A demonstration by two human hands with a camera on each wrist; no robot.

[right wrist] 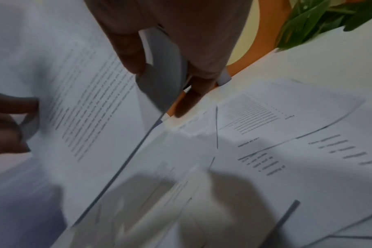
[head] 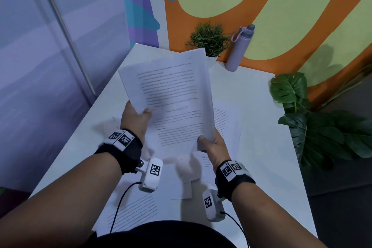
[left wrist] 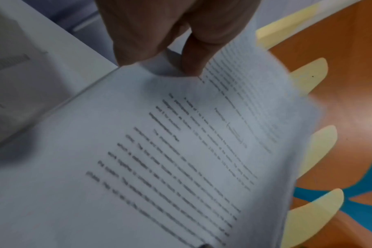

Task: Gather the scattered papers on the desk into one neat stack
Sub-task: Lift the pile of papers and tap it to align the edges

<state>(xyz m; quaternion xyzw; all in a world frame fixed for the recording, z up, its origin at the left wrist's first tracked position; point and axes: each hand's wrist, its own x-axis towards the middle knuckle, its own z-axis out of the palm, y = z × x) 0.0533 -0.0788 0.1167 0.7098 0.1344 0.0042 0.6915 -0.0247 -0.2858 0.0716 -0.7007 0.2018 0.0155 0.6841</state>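
Observation:
I hold a bundle of printed white papers [head: 173, 94] tilted up above the white desk [head: 261, 127]. My left hand [head: 136, 116] grips the bundle's left edge, thumb on the top sheet. My right hand [head: 211, 143] grips its lower right corner. In the left wrist view the thumb and a finger of that hand [left wrist: 176, 50] pinch the sheet [left wrist: 181, 159]. Seen from the right wrist, the right hand [right wrist: 170, 67] curls round the bent paper edge [right wrist: 161, 83]. More loose sheets [head: 227, 127] lie on the desk under the bundle, and one sheet [head: 132, 213] lies near my body.
A small potted plant [head: 209, 38] and a lilac water bottle [head: 239, 48] stand at the desk's far edge by the painted wall. Large green leaves [head: 314, 123] hang beside the desk's right edge. Several overlapping sheets [right wrist: 287, 134] spread across the desk in the right wrist view.

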